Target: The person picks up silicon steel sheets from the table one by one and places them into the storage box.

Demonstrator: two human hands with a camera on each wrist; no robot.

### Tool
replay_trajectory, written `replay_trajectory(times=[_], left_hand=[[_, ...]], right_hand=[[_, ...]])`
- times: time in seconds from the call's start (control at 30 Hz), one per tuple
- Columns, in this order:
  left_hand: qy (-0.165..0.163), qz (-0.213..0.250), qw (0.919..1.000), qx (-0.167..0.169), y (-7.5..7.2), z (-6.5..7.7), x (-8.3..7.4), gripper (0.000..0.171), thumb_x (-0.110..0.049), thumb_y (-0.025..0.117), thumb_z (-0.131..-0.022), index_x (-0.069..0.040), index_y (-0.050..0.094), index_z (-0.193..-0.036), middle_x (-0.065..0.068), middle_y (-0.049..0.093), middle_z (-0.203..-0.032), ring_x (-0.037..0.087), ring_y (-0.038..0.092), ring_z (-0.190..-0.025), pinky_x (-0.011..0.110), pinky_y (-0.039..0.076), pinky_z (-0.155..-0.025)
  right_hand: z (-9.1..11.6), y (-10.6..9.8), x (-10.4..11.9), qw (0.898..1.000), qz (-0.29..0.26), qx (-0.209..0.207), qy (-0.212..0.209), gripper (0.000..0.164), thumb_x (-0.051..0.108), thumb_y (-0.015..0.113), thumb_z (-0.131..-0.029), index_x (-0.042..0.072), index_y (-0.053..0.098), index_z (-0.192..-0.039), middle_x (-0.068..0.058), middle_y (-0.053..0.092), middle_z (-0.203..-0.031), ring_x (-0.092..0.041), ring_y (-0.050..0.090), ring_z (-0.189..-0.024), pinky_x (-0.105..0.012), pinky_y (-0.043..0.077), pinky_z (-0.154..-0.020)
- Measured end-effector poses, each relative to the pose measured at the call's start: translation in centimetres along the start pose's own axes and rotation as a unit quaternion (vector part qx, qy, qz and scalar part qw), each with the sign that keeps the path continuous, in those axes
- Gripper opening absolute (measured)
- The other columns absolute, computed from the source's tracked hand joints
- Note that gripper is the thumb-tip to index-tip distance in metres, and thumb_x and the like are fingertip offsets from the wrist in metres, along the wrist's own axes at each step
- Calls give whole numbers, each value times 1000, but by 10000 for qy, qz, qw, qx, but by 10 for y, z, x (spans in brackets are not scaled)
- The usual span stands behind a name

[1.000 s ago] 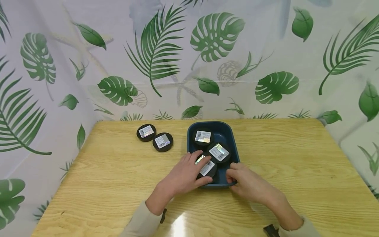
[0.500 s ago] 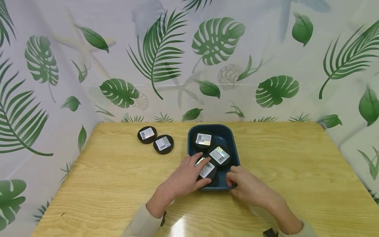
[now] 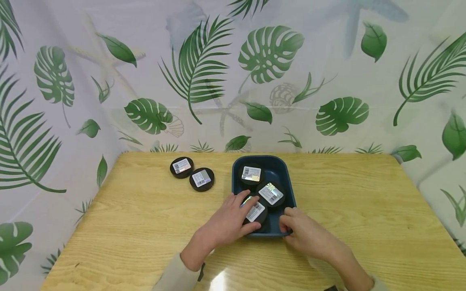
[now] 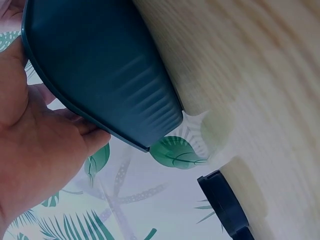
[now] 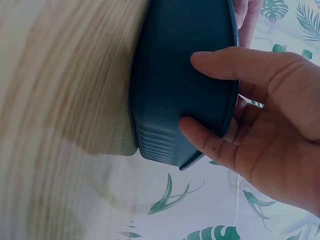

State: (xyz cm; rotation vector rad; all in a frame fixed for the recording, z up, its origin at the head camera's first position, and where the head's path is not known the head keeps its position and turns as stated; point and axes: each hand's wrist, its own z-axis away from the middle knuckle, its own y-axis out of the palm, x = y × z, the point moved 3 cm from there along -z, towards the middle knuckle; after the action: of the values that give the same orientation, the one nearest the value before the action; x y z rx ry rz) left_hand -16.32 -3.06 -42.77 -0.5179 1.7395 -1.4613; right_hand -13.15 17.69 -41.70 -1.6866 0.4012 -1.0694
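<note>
In the head view a dark blue plastic bin (image 3: 275,167) holds three flat round black containers with white barcode labels. One container (image 3: 251,174) sits at the back left, another (image 3: 271,194) in the middle. My left hand (image 3: 226,223) reaches over the near left rim, its fingers and thumb around the edges of the nearest container (image 3: 257,213). At the near right corner my right hand (image 3: 307,234) grips the bin's rim. The right wrist view shows the right thumb and little finger on the outer wall (image 5: 175,95), the other fingers mostly hidden behind the rim.
Two more black labelled containers, a far one (image 3: 181,166) and a nearer one (image 3: 202,179), lie on the wooden table (image 3: 145,226) left of the bin. A leaf-printed cloth (image 3: 211,81) hangs behind the table's back edge.
The head view has tilted slightly, so everything sits a little lower in it. Both hands keep their places on the container and the bin's rim.
</note>
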Motion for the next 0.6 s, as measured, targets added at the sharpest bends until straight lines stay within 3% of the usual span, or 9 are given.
replay_trajectory(times=[0.6], left_hand=[[8,-117,9999,42,-2,0,0,67,-54,52,-98,-17,37,-152,15,33,-156,34,39,-139,47,26,-118]], right_hand=[[0,-1,0,10000,4,-19,-18,33,-4,78,-73,19,54,-76,8,42,-80,-8,38,-73,-23,37,-62]])
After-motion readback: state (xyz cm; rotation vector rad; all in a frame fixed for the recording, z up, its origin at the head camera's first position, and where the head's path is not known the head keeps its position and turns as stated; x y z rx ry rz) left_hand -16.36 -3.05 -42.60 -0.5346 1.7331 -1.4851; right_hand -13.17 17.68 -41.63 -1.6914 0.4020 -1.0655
